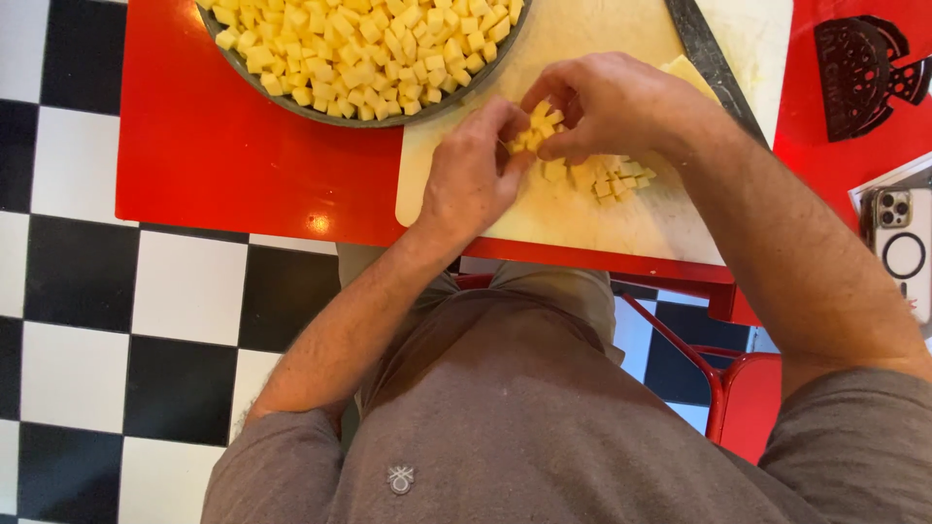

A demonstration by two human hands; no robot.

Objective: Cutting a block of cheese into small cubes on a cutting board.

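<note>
My left hand and my right hand meet over a pale cutting board, cupped around a small heap of yellow cheese cubes. Fingers of both hands close on the cubes from either side. More diced cubes lie on the board just below my right hand. A dark round bowl heaped with the same yellow cubes sits at the top, beyond my left hand.
A large knife lies on the board to the upper right beside a yellow slab. The board rests on a red table. A phone lies at the right edge. Below: checkered floor, red chair frame.
</note>
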